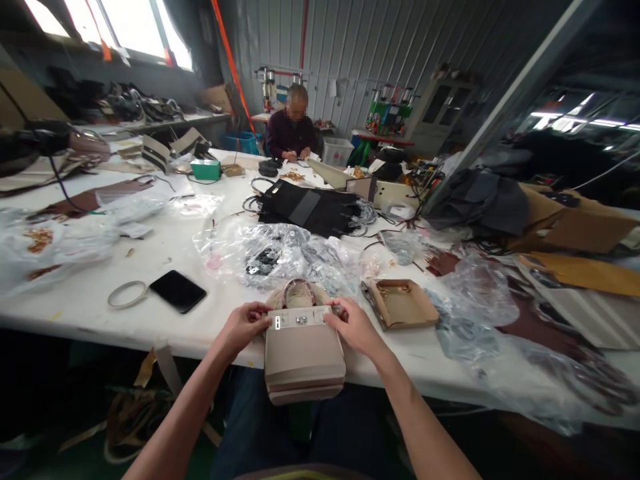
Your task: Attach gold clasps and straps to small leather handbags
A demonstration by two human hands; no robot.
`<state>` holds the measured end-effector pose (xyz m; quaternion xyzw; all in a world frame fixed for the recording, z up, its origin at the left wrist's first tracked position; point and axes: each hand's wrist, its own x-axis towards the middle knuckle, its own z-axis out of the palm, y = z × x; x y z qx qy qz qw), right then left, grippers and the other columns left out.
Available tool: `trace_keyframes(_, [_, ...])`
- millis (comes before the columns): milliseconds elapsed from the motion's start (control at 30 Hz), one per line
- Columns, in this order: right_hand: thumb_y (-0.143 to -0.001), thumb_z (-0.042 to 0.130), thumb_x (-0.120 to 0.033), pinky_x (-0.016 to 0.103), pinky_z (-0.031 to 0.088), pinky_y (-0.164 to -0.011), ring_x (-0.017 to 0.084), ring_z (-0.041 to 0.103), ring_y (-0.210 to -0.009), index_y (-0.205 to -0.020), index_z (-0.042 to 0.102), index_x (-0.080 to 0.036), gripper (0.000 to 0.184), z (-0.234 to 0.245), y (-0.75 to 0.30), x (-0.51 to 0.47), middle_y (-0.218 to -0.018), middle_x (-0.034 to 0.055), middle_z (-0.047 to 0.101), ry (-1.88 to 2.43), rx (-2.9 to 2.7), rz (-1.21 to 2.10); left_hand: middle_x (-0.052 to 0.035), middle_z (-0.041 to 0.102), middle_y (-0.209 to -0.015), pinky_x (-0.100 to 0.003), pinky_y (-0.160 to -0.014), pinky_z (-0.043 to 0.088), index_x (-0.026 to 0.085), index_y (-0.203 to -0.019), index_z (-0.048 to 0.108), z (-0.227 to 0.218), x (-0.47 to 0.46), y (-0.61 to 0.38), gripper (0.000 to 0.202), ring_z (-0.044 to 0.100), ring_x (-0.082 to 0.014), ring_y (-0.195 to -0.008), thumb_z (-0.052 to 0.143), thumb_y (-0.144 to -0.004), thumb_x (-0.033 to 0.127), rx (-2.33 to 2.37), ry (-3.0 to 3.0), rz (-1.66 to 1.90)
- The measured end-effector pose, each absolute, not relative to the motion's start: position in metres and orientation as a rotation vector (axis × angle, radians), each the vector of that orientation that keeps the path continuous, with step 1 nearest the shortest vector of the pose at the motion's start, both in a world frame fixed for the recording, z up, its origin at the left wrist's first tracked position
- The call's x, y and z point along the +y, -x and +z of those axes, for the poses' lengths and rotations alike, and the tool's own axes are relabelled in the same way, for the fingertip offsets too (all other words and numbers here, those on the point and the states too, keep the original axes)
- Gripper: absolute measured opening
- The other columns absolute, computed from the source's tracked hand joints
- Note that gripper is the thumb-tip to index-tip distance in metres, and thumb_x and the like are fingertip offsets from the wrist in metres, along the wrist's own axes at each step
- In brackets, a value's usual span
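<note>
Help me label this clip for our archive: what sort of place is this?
Most likely a small handbag workshop. Both hands, left hand and right hand, hold a beige handbag at the edge of a long white table strewn with plastic bags, black cut pieces and leather scraps; another person works behind.

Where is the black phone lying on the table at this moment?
In the head view, the black phone lies flat on the white table, left of the beige handbag, right beside a thin ring and ahead of the left hand.
</note>
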<state>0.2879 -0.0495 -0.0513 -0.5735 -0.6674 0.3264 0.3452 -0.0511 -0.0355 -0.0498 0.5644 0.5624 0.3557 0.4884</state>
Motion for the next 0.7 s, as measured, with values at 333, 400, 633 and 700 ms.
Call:
trace_keyframes(333, [-0.101,0.068,-0.045,0.041,0.058,-0.088,0.025,0.068,-0.090,-0.132,0.081,-0.028,0.038,-0.065,-0.281,-0.043,-0.129,0.0099,0.075,1.398,-1.749,0.783,0.0015,0.059,-0.073,-0.030,-0.065,0.041,0.017,-0.095,0.083,-0.048,-0.027,0.048,0.035,0.055,-0.0186,-0.069,0.084,-0.070,0.041,1.412,-1.480,0.813])
trace_keyframes(400, [-0.102,0.067,-0.048,0.042,0.060,-0.089,0.026,0.070,-0.093,-0.134,0.082,-0.028,0.041,-0.068,-0.281,-0.043,-0.131,0.0112,0.075,1.396,-1.755,0.765,0.0008,0.060,-0.073,-0.031,-0.068,0.044,0.018,-0.095,0.084,-0.050,-0.031,0.046,0.030,0.057,-0.0193,-0.071,0.085,-0.071,0.035,1.453,-1.472,0.844])
trace_keyframes(633, [-0.100,0.071,-0.063,0.048,0.064,-0.091,0.034,0.075,-0.110,-0.133,0.081,-0.027,0.050,-0.070,-0.289,-0.050,-0.135,0.0139,0.077,1.404,-1.764,0.426,-0.0132,0.068,-0.128,-0.042,-0.102,0.058,0.024,-0.110,0.079,-0.047,-0.071,0.039,0.024,0.069,-0.0300,-0.119,0.079,-0.087,0.024,1.601,-1.494,1.322])
trace_keyframes(700, [-0.102,0.071,-0.063,0.049,0.064,-0.094,0.035,0.074,-0.115,-0.130,0.081,-0.027,0.047,-0.064,-0.289,-0.062,-0.135,0.0143,0.077,1.392,-1.738,0.260,-0.0133,0.067,-0.130,-0.045,-0.111,0.055,0.026,-0.112,0.077,-0.046,-0.093,0.044,0.016,0.066,-0.0316,-0.127,0.074,-0.097,0.031,1.623,-1.506,1.512])
